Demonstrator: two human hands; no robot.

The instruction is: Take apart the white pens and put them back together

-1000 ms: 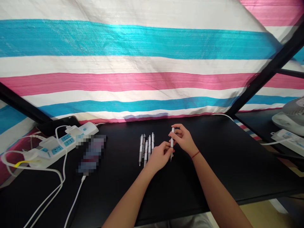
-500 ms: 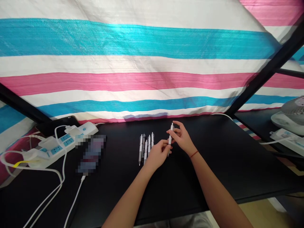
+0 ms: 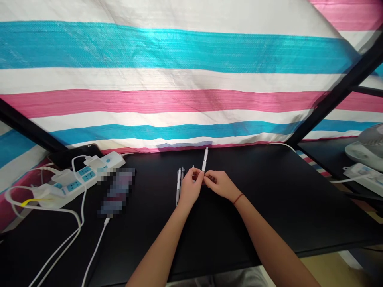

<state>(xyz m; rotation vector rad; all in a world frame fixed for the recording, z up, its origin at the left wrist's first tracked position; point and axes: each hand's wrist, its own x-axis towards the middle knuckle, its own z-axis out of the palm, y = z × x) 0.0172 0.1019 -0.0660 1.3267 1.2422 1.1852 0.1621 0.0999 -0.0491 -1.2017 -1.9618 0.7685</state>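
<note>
White plastic pen (image 3: 205, 159), light, stiff and slippery, is pinched low on its barrel between left hand (image 3: 190, 188) and right hand (image 3: 218, 184).

Striped tarp (image 3: 179, 79) (pink, blue, white), black desk (image 3: 299, 191).

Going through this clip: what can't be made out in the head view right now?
Head view:
Held pen: lower end hidden by the left hand and right hand.
Desk pens: partly behind the left hand; count unclear.
Blurred object: pixelated, kind unreadable.
Fan: cut off by the right edge.
</note>
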